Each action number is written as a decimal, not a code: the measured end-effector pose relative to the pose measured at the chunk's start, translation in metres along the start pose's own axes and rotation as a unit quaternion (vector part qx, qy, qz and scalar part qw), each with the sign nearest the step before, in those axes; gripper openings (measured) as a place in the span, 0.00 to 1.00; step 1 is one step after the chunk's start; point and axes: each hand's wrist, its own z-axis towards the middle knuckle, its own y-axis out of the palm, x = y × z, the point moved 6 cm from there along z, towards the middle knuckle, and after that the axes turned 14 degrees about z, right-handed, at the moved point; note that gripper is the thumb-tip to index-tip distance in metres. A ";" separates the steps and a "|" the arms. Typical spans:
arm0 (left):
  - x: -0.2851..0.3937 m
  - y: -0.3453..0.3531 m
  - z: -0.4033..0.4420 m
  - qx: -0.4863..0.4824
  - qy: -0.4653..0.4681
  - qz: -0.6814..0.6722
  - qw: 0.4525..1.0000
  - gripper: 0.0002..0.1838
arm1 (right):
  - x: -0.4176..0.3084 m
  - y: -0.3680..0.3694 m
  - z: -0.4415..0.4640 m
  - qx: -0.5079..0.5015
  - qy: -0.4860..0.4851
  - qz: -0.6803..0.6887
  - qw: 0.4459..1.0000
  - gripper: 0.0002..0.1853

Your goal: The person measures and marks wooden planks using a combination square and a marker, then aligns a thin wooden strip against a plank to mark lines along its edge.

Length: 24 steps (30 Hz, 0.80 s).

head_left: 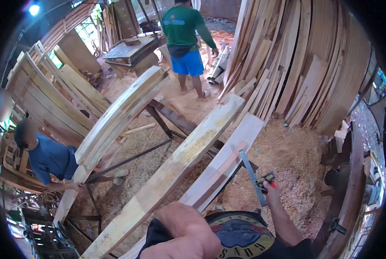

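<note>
1 R hand [272, 194] @ 1 o'clk, pinching blk/red tool [269, 177] | L hand unseen, can't tell grip | we'd best steady blue bar [249, 170]

Beam [175, 166]: rough, matt wood. Board [245, 132]: smoother wood. Blue strip [248, 168]: smooth, matt. Shavings [294, 172]: rough, matt wood.

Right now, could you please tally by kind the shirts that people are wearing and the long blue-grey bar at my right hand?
Green shirt: 1
Blue shirt: 1
Black printed shirt: 1
Blue-grey bar at your right hand: 1
Total: 4
</note>
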 end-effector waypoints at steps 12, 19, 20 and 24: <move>-0.028 0.050 0.016 0.005 -0.233 -0.113 0.966 0.03 | -0.015 -0.023 0.009 -0.051 0.027 0.000 0.998 0.11; -0.022 0.155 -0.049 -0.033 0.259 0.171 0.950 0.12 | -0.051 -0.075 0.015 -0.082 0.030 0.017 0.996 0.11; -0.027 0.170 -0.056 -0.035 0.335 0.195 0.921 0.13 | -0.053 -0.087 0.018 -0.077 0.033 0.031 0.996 0.11; -0.018 0.228 -0.054 -0.025 0.202 0.206 0.957 0.16 | -0.071 -0.122 0.015 -0.115 0.050 0.038 0.991 0.11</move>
